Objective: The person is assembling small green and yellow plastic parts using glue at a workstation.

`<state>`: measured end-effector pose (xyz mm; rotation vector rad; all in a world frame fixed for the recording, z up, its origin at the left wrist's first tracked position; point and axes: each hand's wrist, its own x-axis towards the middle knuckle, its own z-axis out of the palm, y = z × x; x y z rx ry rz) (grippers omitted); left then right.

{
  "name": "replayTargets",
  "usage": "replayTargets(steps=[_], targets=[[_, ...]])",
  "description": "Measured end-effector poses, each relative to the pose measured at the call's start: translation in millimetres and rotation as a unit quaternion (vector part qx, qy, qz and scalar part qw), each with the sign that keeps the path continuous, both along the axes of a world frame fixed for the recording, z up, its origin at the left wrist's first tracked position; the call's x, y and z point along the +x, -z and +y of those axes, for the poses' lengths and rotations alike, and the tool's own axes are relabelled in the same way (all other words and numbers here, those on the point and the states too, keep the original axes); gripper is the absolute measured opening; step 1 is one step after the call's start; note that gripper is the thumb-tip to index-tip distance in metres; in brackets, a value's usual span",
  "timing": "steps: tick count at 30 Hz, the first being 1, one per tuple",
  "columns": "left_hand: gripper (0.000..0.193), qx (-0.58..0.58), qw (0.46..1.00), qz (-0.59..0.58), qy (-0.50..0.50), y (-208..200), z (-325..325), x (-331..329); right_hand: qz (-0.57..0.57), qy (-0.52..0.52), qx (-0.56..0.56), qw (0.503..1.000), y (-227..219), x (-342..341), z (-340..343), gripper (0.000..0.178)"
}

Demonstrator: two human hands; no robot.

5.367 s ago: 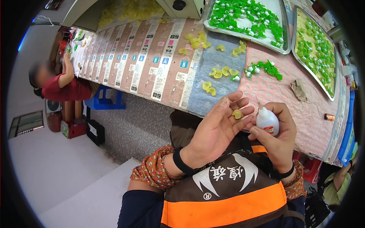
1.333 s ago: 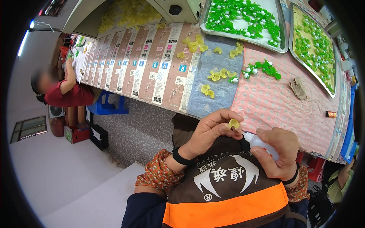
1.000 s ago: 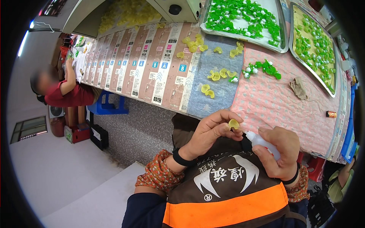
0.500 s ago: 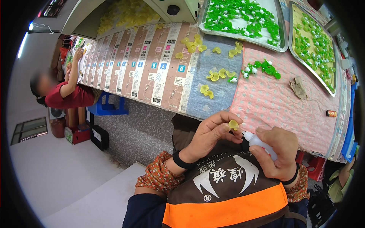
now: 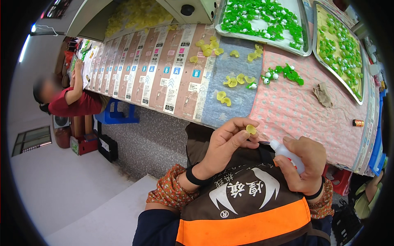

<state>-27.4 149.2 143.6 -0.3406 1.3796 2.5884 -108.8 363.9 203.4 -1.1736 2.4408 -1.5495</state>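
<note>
The left hand (image 5: 223, 141) pinched a small yellow piece (image 5: 250, 129) between fingertips; the right hand (image 5: 301, 164) was wrapped around a white squeeze bottle (image 5: 287, 155) (nozzle beside the piece). Brown label strips (image 5: 164, 69) lined the table's near edge (image 5: 230, 123).

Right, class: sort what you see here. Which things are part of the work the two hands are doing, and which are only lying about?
In the work:
- left hand pinching a small yellow piece
- right hand holding a white squeeze bottle, nozzle aimed at the piece

Lying about:
- loose yellow pieces on the table
- green pieces beside them
- two trays of green pieces
- crumpled cloth
- small orange tube
</note>
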Motion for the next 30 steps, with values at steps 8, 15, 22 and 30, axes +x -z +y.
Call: replayTargets(steps=[8,15,22,30], targets=[[0.031,-0.110,0.993,0.034,-0.033,-6.6,1.4,1.2,0.011,-0.003,0.008,1.000,3.1,1.3,-0.2,0.033],[0.031,-0.117,0.991,0.054,-0.037,-6.0,3.6,3.2,0.026,-0.011,0.018,0.999,5.7,-0.3,-5.1,0.036],[0.032,-0.024,0.999,-0.030,-0.025,-8.0,5.3,1.9,0.014,-0.001,0.008,1.000,8.6,1.0,-5.9,0.035],[0.037,0.213,0.968,-0.130,-0.029,-6.5,4.0,4.8,-0.019,0.007,-0.018,1.000,6.0,1.2,-3.8,0.037]])
